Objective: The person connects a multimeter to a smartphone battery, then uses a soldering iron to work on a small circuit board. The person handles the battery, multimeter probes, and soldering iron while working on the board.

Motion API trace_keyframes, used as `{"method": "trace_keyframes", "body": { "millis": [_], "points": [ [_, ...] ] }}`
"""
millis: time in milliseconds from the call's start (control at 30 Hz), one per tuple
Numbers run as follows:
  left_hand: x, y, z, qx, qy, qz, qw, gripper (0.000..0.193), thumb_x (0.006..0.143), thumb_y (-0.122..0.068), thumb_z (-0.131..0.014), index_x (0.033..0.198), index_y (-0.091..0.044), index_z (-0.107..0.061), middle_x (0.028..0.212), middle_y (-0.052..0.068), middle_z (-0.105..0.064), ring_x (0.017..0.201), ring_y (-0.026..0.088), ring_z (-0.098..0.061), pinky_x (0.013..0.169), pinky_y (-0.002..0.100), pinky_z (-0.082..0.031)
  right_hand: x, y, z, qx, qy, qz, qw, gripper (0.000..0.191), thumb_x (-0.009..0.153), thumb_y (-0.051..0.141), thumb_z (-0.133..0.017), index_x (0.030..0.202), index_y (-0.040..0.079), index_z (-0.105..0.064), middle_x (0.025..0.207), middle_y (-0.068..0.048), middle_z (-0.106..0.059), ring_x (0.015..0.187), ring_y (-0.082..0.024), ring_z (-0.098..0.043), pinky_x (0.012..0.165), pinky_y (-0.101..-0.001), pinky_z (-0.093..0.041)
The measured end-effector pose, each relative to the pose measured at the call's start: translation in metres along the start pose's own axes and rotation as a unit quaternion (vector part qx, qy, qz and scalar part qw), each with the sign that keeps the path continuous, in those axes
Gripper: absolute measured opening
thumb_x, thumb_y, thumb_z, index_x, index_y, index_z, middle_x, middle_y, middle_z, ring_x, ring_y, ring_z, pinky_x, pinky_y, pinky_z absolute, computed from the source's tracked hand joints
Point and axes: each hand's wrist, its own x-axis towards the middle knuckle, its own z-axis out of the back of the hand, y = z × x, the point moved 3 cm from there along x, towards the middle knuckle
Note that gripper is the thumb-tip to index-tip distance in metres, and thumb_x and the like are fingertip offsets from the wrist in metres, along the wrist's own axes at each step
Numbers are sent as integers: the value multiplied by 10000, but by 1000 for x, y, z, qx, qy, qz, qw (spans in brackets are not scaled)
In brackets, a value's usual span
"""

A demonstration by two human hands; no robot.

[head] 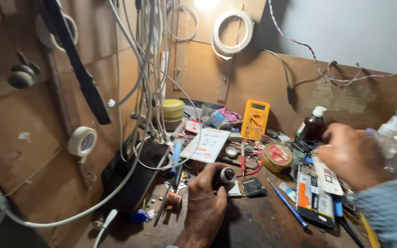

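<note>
A small roll of tape (227, 175) was pinched in the grip of the left hand (206, 202), thumb and fingers pressed around it, low over the middle of the cluttered dark table (263, 225). Just right of the roll, a small opened phone part (249, 187) was seen lying on the table, close to or touching the fingers. The right hand (352, 156) was raised over the right side of the table with its fingers curled; whether anything was pinched in its grip could not be told from this view. Under that hand a white flat strip (327, 174) and an opened phone with an orange battery (312, 196) were lying, and a blue-handled tool (288, 209) was placed at a slant between the two hands. Further back, a yellow multimeter (255, 119) was propped against the brown board wall, with a dark brown bottle (313, 125) to its right and a round yellow tin (277, 157) in front of them. A white card (206, 145) was lying near the centre, beside a red-handled probe (243, 158). At the left, a bundle of white cables (143, 69) was hung down the wall, and a roll of white tape (82, 141) was fixed there.
</note>
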Motion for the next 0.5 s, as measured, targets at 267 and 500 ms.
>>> {"method": "trace_keyframes", "body": {
  "millis": [267, 500],
  "points": [
    [1, 5, -5, -62, 3, 26, 998, 297, 795, 107, -693, 1050, -44, -716, 909, 57, -791, 857, 113, -773, 755, 274, -621, -18, 16, 51, 141, -144, 33, 979, 207, 921, 96, -761, 1100, -6, -772, 760, -169, -678, 585, -247, -650, 524, -359, -525],
    [1, 8, -9, -125, -12, 22, 992, 294, 827, 115, -678, 1067, -50, -715, 923, 49, -787, 888, 99, -753, 796, 258, -621, -75, 59, 64, 273, -43, 31, 960, 211, 872, 159, -776, 1070, 89, -789, 764, -111, -675, 571, -176, -615, 488, -329, -495]
  ]
}}
